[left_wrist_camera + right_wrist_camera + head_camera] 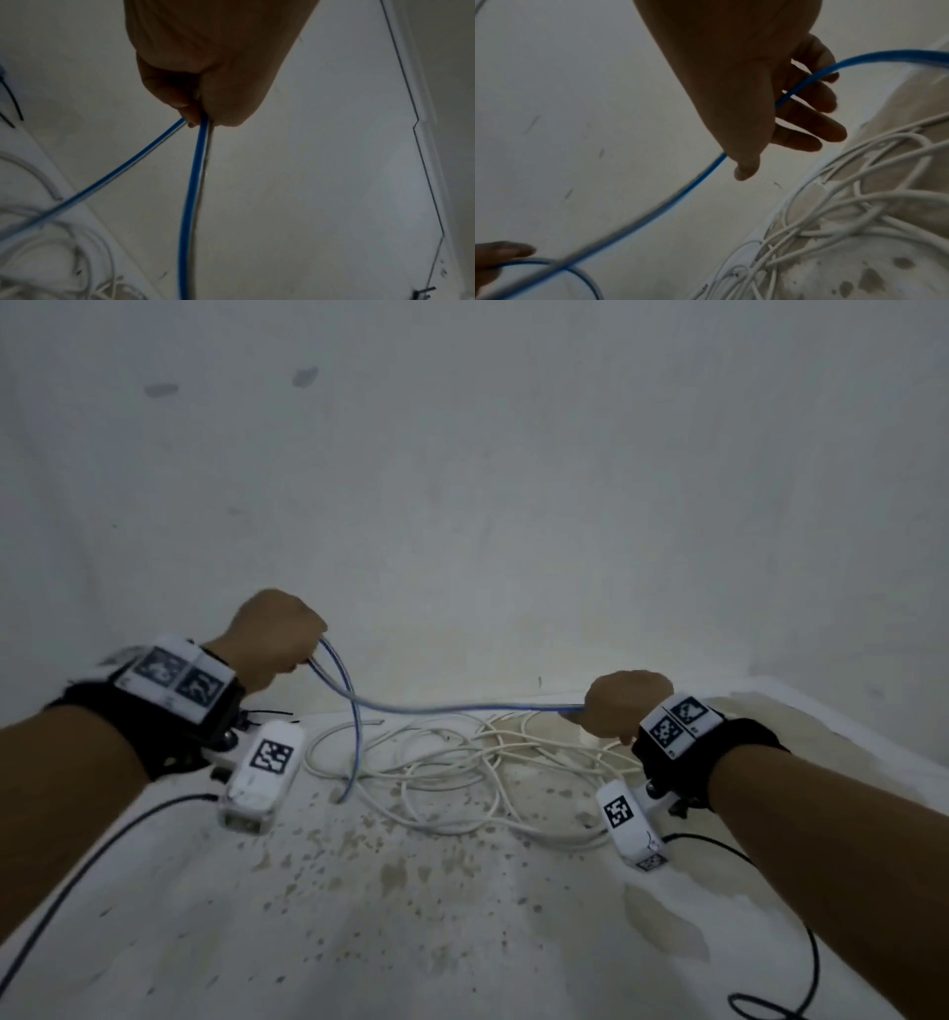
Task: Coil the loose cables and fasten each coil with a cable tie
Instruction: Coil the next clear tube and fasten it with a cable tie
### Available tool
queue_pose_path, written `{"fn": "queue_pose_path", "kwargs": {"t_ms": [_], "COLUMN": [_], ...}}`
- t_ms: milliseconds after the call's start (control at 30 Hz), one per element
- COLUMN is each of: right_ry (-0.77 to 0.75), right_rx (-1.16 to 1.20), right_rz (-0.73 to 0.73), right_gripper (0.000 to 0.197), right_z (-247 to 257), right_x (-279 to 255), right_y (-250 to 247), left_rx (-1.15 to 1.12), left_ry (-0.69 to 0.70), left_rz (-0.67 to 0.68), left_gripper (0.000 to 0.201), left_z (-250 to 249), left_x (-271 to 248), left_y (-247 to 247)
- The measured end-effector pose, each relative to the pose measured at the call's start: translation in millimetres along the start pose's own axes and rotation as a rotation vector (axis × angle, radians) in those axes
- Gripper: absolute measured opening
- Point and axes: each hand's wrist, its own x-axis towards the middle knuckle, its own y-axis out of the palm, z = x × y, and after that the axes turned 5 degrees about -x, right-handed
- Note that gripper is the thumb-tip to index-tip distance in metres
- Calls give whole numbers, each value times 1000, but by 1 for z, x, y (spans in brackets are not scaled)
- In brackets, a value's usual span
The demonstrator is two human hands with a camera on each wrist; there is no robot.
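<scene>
- The blue cable (441, 709) hung in the air between the two hands, stretched from about nine o'clock to three o'clock of the scene's centre, with one loose strand dropping toward the floor (462, 916) at six o'clock of the left hand.
- The left hand (277, 634) was curled tight round two strands of it, so one loop seemed begun; if that grip eased, the loop would likely spring open and fall.
- The right hand (624, 708) held the cable with fingers (818, 130) only loosely bent, the line running across the palm; a slack hold there could let the cable slip or twist as it was drawn in.
- Directly below, at six o'clock of the blue span, lay the tangle of white cables (462, 773). The hanging blue strand ended near or among them, though I cannot tell if it touched; pulling might snag it and drag the white pile along.
- Thin black cable ties (11, 105) lay at nine o'clock of the left hand, well apart from it; reaching for one with both hands full could cost the coil.
</scene>
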Motion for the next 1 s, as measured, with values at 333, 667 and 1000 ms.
{"fn": "queue_pose_path", "kwargs": {"t_ms": [333,667,1000], "right_ry": [-47,-212,-85], "right_rx": [214,1516,1683], "right_rz": [-532,327,161], "right_gripper": [44,61,34], "right_z": [68,98,123], "right_x": [-4,17,36], "right_y": [-78,-50,-93], "left_rx": [-256,-161,332], "left_ry": [244,166,535], "left_rz": [504,672,839], "left_gripper": [47,28,23], "left_z": [-50,-35,-21], "left_x": [-54,-44,-43], "left_y": [76,87,83]}}
